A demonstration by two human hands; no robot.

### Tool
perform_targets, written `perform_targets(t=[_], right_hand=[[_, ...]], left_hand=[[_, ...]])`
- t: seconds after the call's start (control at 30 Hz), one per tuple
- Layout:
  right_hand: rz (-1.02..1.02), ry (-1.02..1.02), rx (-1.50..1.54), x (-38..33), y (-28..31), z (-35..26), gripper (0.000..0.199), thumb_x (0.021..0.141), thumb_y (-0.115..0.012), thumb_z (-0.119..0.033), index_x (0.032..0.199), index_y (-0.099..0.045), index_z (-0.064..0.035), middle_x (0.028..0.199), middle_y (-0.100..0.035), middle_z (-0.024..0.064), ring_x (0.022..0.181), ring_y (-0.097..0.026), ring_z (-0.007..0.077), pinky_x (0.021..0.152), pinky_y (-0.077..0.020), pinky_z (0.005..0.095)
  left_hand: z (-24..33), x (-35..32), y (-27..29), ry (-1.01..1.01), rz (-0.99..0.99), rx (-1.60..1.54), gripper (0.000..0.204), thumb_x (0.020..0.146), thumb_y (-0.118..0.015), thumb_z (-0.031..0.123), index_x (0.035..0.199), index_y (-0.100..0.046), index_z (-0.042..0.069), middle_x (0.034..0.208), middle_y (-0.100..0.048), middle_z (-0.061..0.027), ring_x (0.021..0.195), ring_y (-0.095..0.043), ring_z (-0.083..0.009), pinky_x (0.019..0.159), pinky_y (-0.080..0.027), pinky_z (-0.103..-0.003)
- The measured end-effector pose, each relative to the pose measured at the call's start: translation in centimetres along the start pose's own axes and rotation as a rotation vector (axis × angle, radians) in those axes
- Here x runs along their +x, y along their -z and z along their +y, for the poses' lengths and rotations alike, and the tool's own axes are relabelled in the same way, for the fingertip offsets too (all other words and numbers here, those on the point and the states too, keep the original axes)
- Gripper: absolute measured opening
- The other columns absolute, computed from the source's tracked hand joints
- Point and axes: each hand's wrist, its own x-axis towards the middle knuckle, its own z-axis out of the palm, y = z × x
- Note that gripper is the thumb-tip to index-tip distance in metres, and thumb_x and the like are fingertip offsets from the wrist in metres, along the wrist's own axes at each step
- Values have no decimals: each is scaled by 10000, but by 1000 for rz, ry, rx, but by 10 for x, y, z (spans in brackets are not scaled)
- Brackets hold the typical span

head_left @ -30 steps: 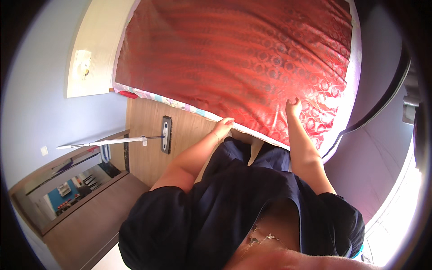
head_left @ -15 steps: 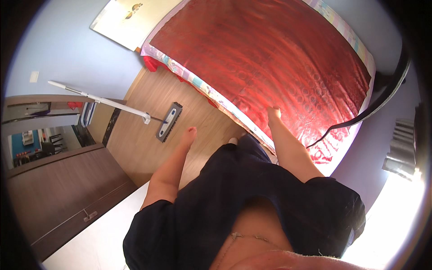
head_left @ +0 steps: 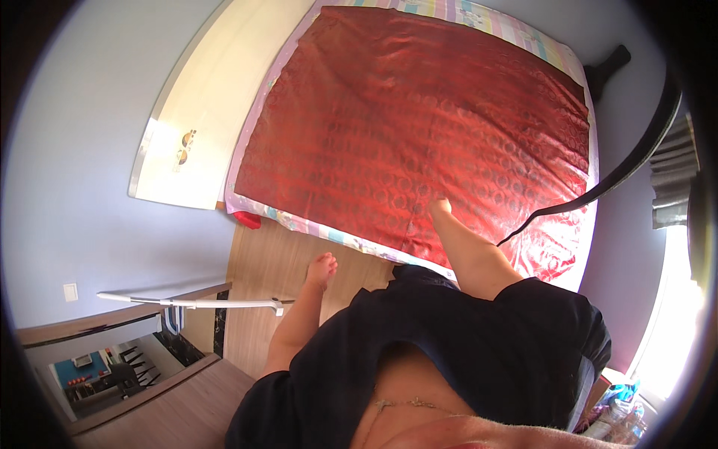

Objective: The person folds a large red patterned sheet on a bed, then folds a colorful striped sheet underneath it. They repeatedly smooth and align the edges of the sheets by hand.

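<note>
My left hand (head_left: 323, 269) hangs above the wooden floor, just off the near edge of the bed. Its fingers are loosely bent and a little apart, with nothing in them. My right hand (head_left: 441, 206) is over the red patterned cover (head_left: 389, 112) on the bed. Its fingers are mostly hidden, so whether it touches or grips the cover cannot be told. The cover has shallow folds, and light shines off its lower right part. Under it shows a pastel striped sheet (head_left: 333, 233) along the sides.
A pale headboard (head_left: 196, 120) stands left of the bed. A white pole (head_left: 202, 304) leans by the wall near a brown cabinet (head_left: 168, 400) and a mirror (head_left: 112, 374). A black curved strap or tube (head_left: 628, 168) crosses at right, near a grey curtain (head_left: 671, 179).
The view has turned and shifted toward the bed and headboard. My left hand is now closer to the bed edge. The mop head on the floor is no longer visible.
</note>
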Motion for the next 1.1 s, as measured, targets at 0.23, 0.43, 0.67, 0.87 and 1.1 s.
perform_targets(t=[0.23, 0.43, 0.67, 0.87, 1.1], right_hand=[[-16, 520, -985, 0, 19, -84, 264, 706, -689, -152, 969, -684, -138, 1051, -658, 68, 1005, -624, 194, 804, -518, 307], [-167, 222, -430, -4, 6, -162, 240, 735, -658, -199, 969, -640, -150, 1028, -614, 38, 960, -576, 178, 791, -483, 300], [-109, -340, 841, 20, -134, -214, 299, 825, -599, -255, 1110, -549, -183, 948, -537, -9, 818, -496, 153, 684, -435, 321], [2, -34, 392, 80, -268, -173, 325, 849, -583, -211, 1164, -541, -146, 990, -556, -10, 843, -522, 136, 667, -449, 311], [-162, -341, 631, 45, -278, -344, 353, 855, -587, -204, 1197, -555, -122, 1016, -581, 4, 889, -540, 127, 714, -462, 302]], left_hand=[[82, 71, 33, 1, -20, -106, 306, 869, -596, 287, 1102, -544, 95, 942, -615, -29, 831, -595, -145, 719, -488, -292], [152, 153, 102, 6, -70, 6, 281, 860, -600, 282, 1076, -563, 106, 920, -626, -22, 811, -597, -133, 697, -491, -287], [253, 319, 254, 28, 82, 142, 139, 815, -587, 192, 923, -600, 105, 744, -581, 12, 626, -544, -91, 512, -446, -243], [326, 484, 307, -9, 55, 399, 216, 818, -594, 198, 1015, -593, 110, 802, -597, -9, 696, -557, -101, 569, -451, -259], [334, 606, 382, -233, 387, 903, 485, 778, -670, 283, 1168, -554, 18, 1060, -630, -102, 936, -610, -236, 795, -484, -341]])
